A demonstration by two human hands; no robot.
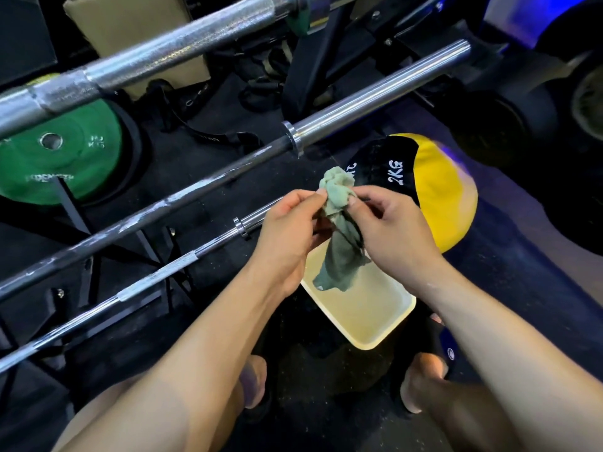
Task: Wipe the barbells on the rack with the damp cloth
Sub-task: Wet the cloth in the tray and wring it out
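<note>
A pale green cloth (339, 236) hangs bunched between both hands, over a cream tray (385, 324) on the floor. My left hand (287, 230) pinches its upper part from the left, and my right hand (391, 223) pinches it from the right. Three barbells run diagonally across the rack: a knurled one at the top (182, 50), a dark one with a chrome sleeve in the middle (375, 96), and a thinner one (156, 272) nearest me, whose right end passes behind my left hand.
A yellow and black 2 kg medicine ball (437, 190) sits just behind the tray. A green weight plate (62, 151) stands at the left under the top bar. Black straps (208, 132) lie on the dark floor, and my knees and feet are below.
</note>
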